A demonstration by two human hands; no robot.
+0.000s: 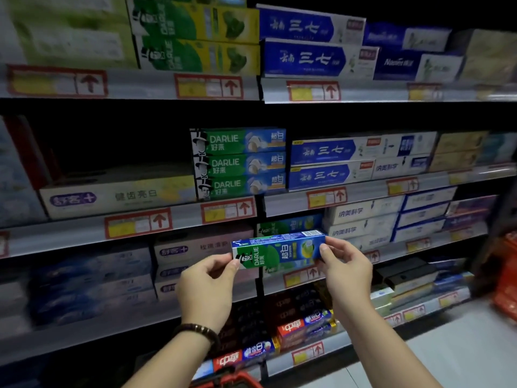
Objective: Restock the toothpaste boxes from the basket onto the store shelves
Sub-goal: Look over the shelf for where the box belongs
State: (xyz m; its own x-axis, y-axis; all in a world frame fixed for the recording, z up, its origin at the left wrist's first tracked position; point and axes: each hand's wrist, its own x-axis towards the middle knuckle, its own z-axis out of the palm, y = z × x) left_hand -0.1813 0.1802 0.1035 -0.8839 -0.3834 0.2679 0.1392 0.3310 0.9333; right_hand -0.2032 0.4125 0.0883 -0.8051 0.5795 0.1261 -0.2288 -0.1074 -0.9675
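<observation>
while fingers point(326, 252) pinch its ends, toothpaste box point(279, 252) seems slightly tilted.

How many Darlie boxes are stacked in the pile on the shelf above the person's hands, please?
3: top box, middle box, bottom box, one pile above the held box. Others may sit hidden behind them.

Open dark gap point(112, 147) above flat white box point(117, 196), Darlie stack point(237, 163) closing its right side
</observation>
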